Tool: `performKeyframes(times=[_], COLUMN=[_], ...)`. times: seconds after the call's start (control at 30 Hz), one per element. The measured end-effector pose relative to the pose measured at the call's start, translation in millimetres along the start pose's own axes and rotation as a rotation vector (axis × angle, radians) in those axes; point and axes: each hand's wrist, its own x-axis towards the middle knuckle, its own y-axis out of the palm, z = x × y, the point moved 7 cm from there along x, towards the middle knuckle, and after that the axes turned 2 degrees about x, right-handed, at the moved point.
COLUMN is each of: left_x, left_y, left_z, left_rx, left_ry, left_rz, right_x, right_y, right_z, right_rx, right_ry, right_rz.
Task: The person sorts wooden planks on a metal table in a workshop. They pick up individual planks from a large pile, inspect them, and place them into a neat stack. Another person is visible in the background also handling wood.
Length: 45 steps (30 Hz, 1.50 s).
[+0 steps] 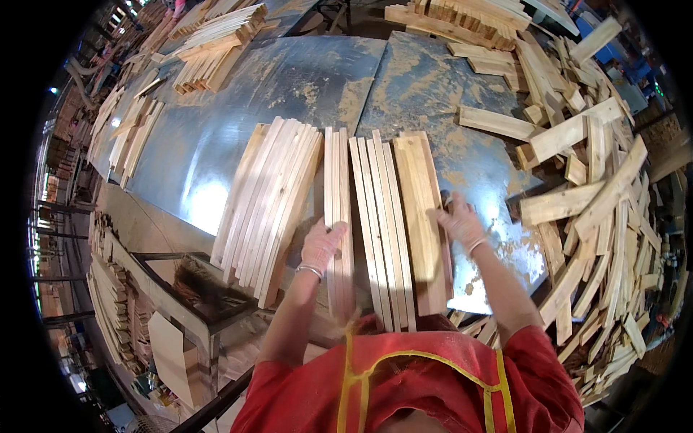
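My left hand, in a thin pale glove, is closed around the left side of a narrow bundle of wooden strips. My right hand, gloved too, has its fingers spread, the thumb side touching the right edge of a wider wooden board. Between the hands, several strips stand side by side in a row, a gap parting them from the narrow bundle. To the left of my left hand leans a thick row of pale strips. The undersides of my fingers are hidden.
A metal-topped table dusted with sawdust lies ahead. A jumbled heap of offcut boards fills the right side. Stacked strips stand at the far left, and more stacks at the far edge. A dark open frame is at the near left.
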Motion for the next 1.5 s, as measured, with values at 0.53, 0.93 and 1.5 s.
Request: performKeyframes(times=[0.53,0.93,1.5], left_x=[26.3,-112.2,-24.2], left_y=[21.3,-128.8,-25.7], left_z=[2.3,-212.8,54.6], left_rx=[-0.091,-0.2,1.209], left_ry=[0.047,0.9,0.664], left_rz=[-0.099,-0.47,0.011], right_x=[25.9,-52.5,-100.7], right_y=[72.6,-167.0,115.1], right_z=[86.6,245.1,102.6], right_rx=[0.143,1.009,-0.598], right_ry=[0.035,-0.678,-0.261], right_rz=[0.477,-0.149,0.441])
